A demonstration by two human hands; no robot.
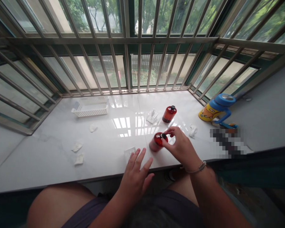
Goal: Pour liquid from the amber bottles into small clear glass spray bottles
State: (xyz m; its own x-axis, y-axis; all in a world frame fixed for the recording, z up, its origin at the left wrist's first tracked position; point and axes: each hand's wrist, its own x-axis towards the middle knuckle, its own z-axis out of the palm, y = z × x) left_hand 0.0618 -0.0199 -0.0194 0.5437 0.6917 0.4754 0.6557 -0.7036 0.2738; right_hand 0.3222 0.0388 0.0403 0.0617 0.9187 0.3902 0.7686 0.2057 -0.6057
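From where I stand, the front red bottle (154, 145) looks upright on the surface (49, 155), its dark cap (163, 136) pinched by the nearer right hand (180, 145), the left hand (136, 175) spread just left of it.

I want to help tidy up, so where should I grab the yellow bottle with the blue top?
Probably by the blue handle of the yellow bottle. Reach from the near right: the handle sticks out that way, and its loop gives you something to wrap around. Mind the blue-and-orange thing lying close by.
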